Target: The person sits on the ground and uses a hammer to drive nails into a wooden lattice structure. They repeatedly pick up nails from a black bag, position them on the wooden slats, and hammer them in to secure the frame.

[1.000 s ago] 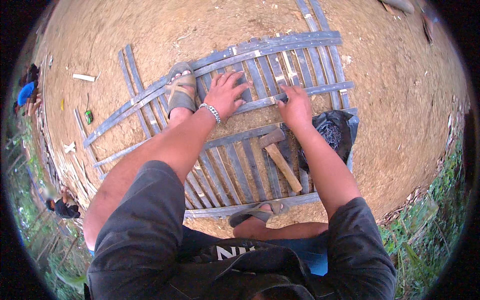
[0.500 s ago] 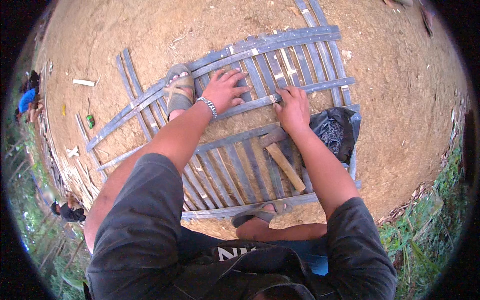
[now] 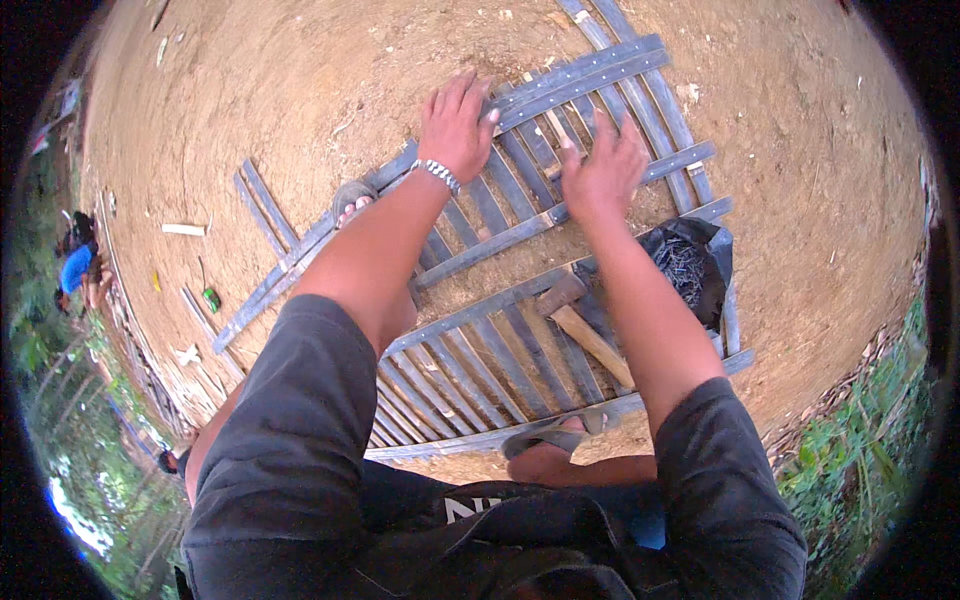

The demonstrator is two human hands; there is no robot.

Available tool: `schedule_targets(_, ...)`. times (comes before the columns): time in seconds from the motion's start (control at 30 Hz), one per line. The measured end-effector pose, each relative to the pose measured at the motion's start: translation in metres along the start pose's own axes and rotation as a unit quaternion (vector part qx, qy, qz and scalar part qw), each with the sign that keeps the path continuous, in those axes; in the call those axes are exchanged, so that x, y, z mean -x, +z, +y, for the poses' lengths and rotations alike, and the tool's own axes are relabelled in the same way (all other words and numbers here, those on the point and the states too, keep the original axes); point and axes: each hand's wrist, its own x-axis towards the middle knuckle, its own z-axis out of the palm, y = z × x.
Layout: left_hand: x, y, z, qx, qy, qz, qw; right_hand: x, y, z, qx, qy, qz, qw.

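The left hand (image 3: 458, 125) has swung forward over the far rail (image 3: 585, 80) of the grey, slatted wooden frame (image 3: 497, 244); the right hand (image 3: 605, 178) lifts, fingers spread, seemingly empty. Left fingers loosely open, contact unclear. Flat on brown dirt (image 3: 820, 200), the frame looks light, stiff; rails suit gripping.

head-worn fisheye, wide view, facing downward

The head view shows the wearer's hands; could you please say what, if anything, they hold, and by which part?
Nothing: the left hand and right hand are open over the upper slatted panel.
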Motion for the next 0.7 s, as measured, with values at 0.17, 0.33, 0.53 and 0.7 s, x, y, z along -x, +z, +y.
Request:
schedule_targets(0.17, -0.053, 0.037, 0.012, -0.008, 0.087, -0.059, 0.994, 0.006, 0.034, -0.011, 0.08, 0.061, -0.039, 0.994)
schedule_targets(0.33, -0.057, 0.032, 0.008, 0.008, 0.11, -0.122, 0.986, 0.007, 0.031, -0.014, 0.064, 0.053, -0.052, 0.995)
schedule_targets(0.53, -0.063, 0.035, 0.009, 0.002, 0.11, -0.191, 0.975, 0.008, 0.028, -0.014, 0.047, 0.081, -0.067, 0.993)
schedule_targets(0.7, -0.064, 0.039, 0.005, -0.005, 0.127, -0.208, 0.97, 0.009, 0.03, -0.012, 0.035, 0.09, -0.079, 0.992)
